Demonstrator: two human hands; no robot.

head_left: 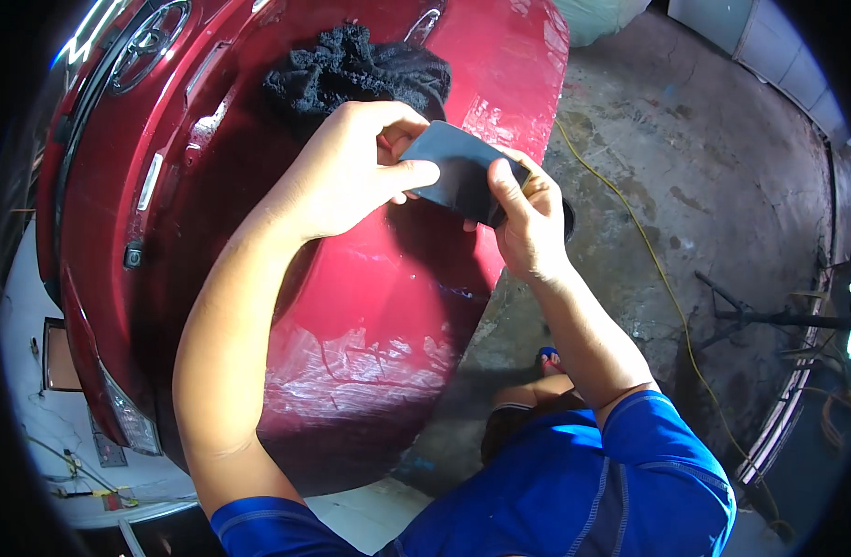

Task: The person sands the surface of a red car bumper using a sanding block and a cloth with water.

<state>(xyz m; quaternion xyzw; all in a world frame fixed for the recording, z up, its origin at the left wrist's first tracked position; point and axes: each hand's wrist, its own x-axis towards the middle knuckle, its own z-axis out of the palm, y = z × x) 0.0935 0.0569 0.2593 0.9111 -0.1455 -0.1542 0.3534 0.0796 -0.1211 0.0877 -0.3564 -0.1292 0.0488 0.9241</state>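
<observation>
Head camera: I look down at my two bare hands over a red car [351,278].
Far left: a brown square thing [64,356] with a dark edge shows past the car.
Car light: a clear, shiny light [128,415] sits at the low left corner of the car.
Badge: a round silver badge [151,45] is up high on the car, near the left.
Black cloth: a fluffy, bunched-up cloth [356,72] lies on the car, just past my left hand.
Left hand: my left hand [353,169] pinches the left end of a flat, dark pad [455,165], thumb on top.
Dark pad: it is held between my two hands, over the car, and it tilts down to the right.
Right hand: my right hand [534,218] grips the right end of the pad, thumb on top, fingers behind.
Car paint: whitish streaks [351,376] mark the red below my hands.
My shirt: it is bright blue [537,487], at the bottom.
Floor: a long yellow cord [634,215] runs over the gray floor [630,121].
Far right: a dark metal stand [769,318] is on the floor, well apart from me.
</observation>
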